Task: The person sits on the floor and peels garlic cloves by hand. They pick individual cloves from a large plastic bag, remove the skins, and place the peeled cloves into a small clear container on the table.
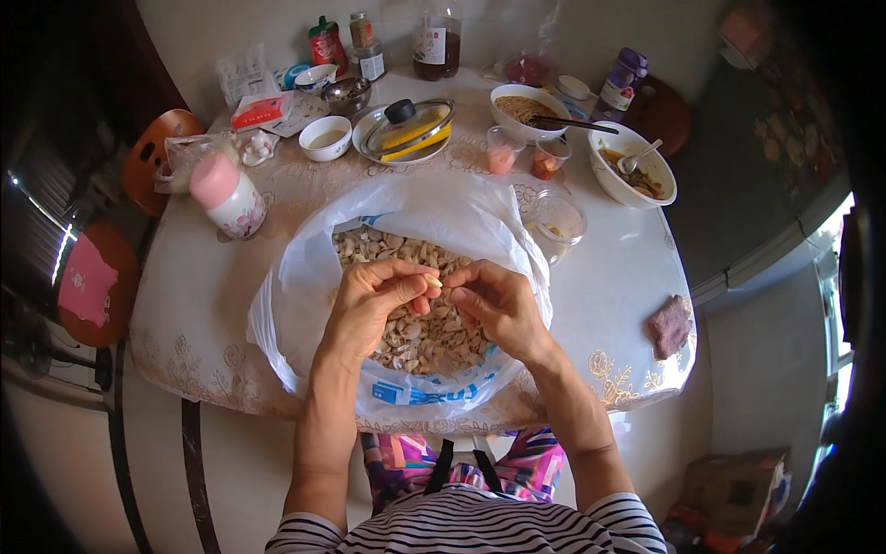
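Observation:
My left hand (387, 298) pinches a small pale piece (432, 281), which looks like a garlic clove, between thumb and forefinger. My right hand (495, 305) is just to its right, thumb and forefinger close together near the clove's tip; whether anything small is between them cannot be told. Both hands are above an open white plastic bag (291, 277) with blue print, its rim spread wide on the table. Inside lies a heap of garlic cloves and loose skins (422, 339), partly hidden by my hands.
Behind the bag stand a lidded glass dish (408, 138), a small bowl (325, 138), a noodle bowl with chopsticks (522, 107) and a bowl with a spoon (640, 176). A pink-capped flask (228, 197) is at left, a clear plastic tub (556, 218) and a purple cloth (669, 327) at right.

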{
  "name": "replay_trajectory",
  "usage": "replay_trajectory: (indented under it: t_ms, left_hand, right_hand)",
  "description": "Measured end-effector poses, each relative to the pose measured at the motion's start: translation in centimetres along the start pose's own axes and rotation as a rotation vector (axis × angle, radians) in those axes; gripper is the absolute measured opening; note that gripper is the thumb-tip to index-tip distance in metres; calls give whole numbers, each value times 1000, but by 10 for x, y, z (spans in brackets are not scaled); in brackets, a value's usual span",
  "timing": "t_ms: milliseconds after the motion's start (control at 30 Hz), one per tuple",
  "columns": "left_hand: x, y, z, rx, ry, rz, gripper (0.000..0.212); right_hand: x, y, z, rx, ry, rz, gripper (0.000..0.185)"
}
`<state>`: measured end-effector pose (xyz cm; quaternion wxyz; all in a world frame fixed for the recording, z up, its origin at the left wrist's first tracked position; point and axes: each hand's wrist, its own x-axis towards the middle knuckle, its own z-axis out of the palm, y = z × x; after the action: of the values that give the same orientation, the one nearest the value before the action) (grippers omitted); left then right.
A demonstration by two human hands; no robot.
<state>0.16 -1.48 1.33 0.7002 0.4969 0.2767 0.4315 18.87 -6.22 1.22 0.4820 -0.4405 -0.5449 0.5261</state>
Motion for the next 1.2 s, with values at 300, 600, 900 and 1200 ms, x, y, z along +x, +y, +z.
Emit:
replay_trajectory:
  t_ms: [300,600,900,1200]
  left_hand:
    - [-1,-9,13,118,20,87,11]
    - [-5,1,13,236,182,36,44]
    - [1,4,3,180,435,174,45]
    - [-1,7,8,232,431,183,36]
  right_hand:
    - [-1,8,11,175,65,-213,22]
    - [-6,0,12,382,-21,0,33]
    - [-14,-15,-37,-90,630,-505,43]
    - [24,4,-93,-190,820,-304,23]
